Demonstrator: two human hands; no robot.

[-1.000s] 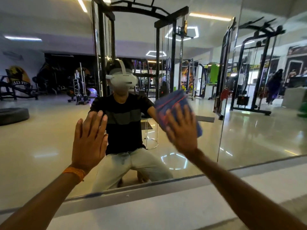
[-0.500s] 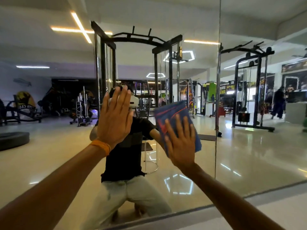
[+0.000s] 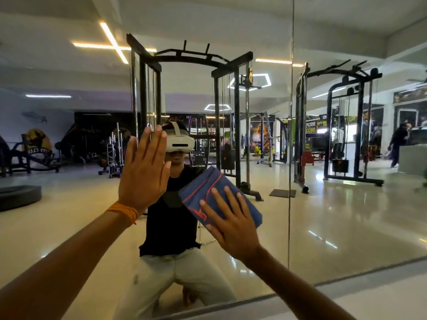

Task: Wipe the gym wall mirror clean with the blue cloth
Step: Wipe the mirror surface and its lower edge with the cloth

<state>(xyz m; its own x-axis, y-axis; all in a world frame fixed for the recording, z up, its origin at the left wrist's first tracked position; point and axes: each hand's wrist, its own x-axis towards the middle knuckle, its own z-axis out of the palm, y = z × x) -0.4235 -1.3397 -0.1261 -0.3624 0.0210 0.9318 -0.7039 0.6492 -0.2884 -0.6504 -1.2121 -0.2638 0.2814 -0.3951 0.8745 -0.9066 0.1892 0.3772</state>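
A person crouched at the gym wall mirror (image 3: 346, 215) presses a folded blue cloth (image 3: 221, 188) to the glass under the spread, straight fingers of the right hand (image 3: 233, 225), left of the vertical seam (image 3: 290, 135) between two panes. The left hand (image 3: 144, 174), an orange band (image 3: 123, 213) at its wrist, is held flat at the glass, higher and further left, fingers straight and close together, clear of the cloth. A white headset (image 3: 180, 142) and a black cable machine (image 3: 217, 112) show in the reflection.
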